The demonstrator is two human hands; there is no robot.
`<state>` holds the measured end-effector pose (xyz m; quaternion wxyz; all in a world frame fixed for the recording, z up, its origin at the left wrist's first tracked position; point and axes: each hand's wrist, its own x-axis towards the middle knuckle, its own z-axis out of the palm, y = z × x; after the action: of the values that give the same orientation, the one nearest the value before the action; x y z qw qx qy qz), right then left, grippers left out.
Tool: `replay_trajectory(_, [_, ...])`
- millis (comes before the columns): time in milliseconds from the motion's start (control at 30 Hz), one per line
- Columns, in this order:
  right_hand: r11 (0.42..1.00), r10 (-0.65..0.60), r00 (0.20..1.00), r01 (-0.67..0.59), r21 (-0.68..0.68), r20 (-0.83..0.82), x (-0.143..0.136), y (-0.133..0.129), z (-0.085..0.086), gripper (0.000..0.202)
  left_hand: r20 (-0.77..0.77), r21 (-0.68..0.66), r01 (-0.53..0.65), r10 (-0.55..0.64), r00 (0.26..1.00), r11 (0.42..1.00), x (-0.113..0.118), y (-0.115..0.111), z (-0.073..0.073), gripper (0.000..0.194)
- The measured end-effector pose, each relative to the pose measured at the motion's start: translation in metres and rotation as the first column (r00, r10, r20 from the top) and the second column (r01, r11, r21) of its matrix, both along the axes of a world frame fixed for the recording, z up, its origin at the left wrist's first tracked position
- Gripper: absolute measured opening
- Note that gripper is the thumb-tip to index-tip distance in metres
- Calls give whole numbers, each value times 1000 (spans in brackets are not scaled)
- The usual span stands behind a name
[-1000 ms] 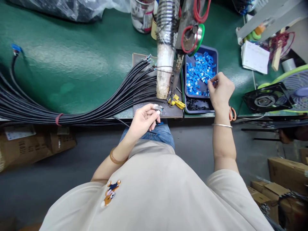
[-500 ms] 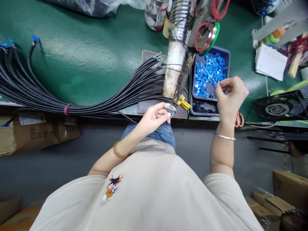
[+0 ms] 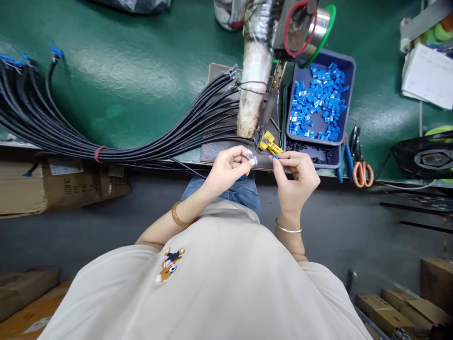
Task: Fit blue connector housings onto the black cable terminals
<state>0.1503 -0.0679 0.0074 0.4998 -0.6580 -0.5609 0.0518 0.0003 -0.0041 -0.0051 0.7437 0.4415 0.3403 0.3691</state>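
Observation:
My left hand [image 3: 229, 169] is closed in a pinch at the front edge of the bench, in front of the yellow clip-like part [image 3: 269, 142]. It grips the end of a black cable [image 3: 187, 169] that runs in under the hand; the wire tips are mostly hidden by the fingers. Clear wrapping [image 3: 250, 157] covers one of its fingertips. A short gap to the right, my right hand [image 3: 296, 178] pinches a small blue connector [image 3: 273, 157] between thumb and forefinger. Similar blue connectors [image 3: 318, 101] lie loose in the grey-blue tray [image 3: 352, 89] beyond it.
A bundle of black cables [image 3: 141, 158], tied with a red band [image 3: 99, 153], lies across the bench. A foil-wrapped duct [image 3: 252, 104] and a solder wire spool [image 3: 318, 30] hang overhead. Orange-handled scissors [image 3: 362, 174] and blue-handled pliers [image 3: 348, 158] lie right of the tray.
My right hand has come from the tray leftward and toward my body, now close to my left hand, with a blue connector visible in its pinch. My left hand keeps its grip; the view has shifted slightly.

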Motion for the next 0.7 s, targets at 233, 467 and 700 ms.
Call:
replay_trajectory(233, [989, 134, 985, -126, 72, -108, -9, -1, -3, 11, -1, -7, -2, 2, 1000, 1000, -1, 2, 0, 16])
replay_trajectory(467, [977, 201, 974, -190, 101, -105, -16, -2, -2, 10, 64, 29, -13, 11, 998, 999, -3, 4, 1, 14])
replay_trajectory(700, [969, 198, 977, -207, 132, 81, -16, 0, -4, 18, 68, 1, -43, 43, 997, 999, -2, 6, 0, 17])
